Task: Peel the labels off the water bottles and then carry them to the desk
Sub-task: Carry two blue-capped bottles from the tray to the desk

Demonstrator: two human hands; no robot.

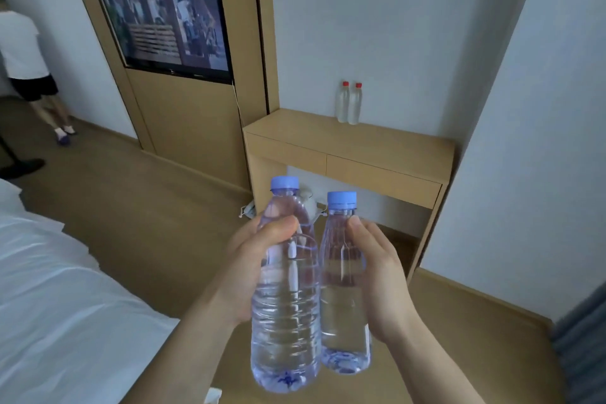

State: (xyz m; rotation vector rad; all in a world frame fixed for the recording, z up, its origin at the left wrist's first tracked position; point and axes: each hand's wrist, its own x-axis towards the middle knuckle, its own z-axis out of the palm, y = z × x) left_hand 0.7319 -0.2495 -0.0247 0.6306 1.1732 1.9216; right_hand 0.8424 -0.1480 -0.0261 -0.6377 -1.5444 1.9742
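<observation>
The left hand (259,259) grips a clear, label-free water bottle with a blue cap (288,321), its thumb lying across the bottle's front and its fingers curled round the back. The right hand (380,275) holds a second blue-capped bottle (344,315), also bare of any label. Its thumb presses on the upper side, and its fingers are hidden behind the bottle. The two bottles are held upright side by side, touching, above the wooden floor (131,207). The wooden desk (377,147) stands ahead against the wall and carries two red-capped bottles (349,105), close together. A bed (49,289) is at the left and a television (160,10) is on the wall.
</observation>
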